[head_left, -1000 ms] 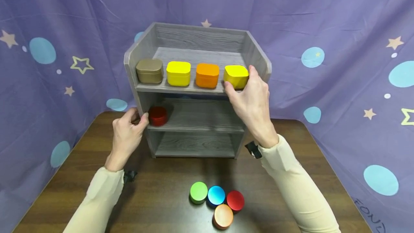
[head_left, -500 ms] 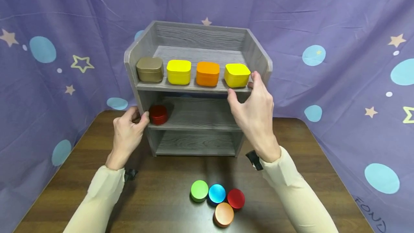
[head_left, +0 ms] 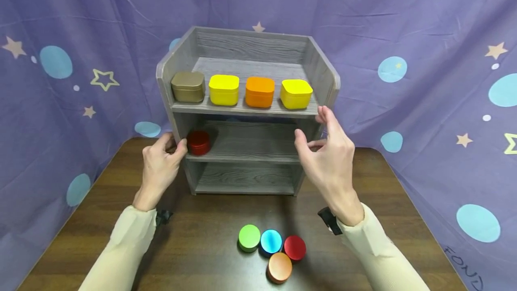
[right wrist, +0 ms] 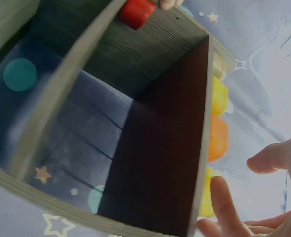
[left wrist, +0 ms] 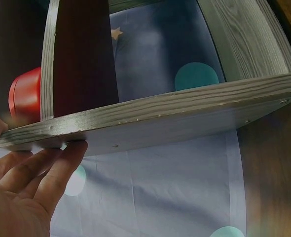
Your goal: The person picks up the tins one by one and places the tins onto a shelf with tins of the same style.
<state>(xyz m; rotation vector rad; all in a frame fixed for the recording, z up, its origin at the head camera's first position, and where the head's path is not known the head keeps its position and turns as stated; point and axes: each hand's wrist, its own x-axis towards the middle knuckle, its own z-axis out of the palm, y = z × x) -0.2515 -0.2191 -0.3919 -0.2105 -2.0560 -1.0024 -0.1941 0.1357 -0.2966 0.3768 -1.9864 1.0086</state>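
A grey wooden shelf unit (head_left: pixel 250 142) stands on the table. My left hand (head_left: pixel 159 167) pinches the front edge of its left side panel, with fingers along the outer face in the left wrist view. Just inside, on the middle shelf, sits a round red tin (head_left: pixel 199 143). Along the top shelf's front stand a bronze box (head_left: pixel 188 87), a yellow box (head_left: pixel 224 90), an orange box (head_left: pixel 260 92) and another yellow box (head_left: pixel 296 94). My right hand (head_left: pixel 333 165) is held apart from that last box, below and right of it, thumb and fingers spread around nothing.
On the wooden table (head_left: pixel 194 246), in front of the unit, a cluster of round tins lies close together: green (head_left: pixel 249 238), blue (head_left: pixel 271 242), red (head_left: pixel 295 248) and copper-orange (head_left: pixel 279 267). A purple curtain (head_left: pixel 424 57) hangs behind and at both sides.
My right hand has let go of the rightmost yellow box and drawn back, down and to the right. The box stays on the top shelf. My left hand keeps its hold on the panel.
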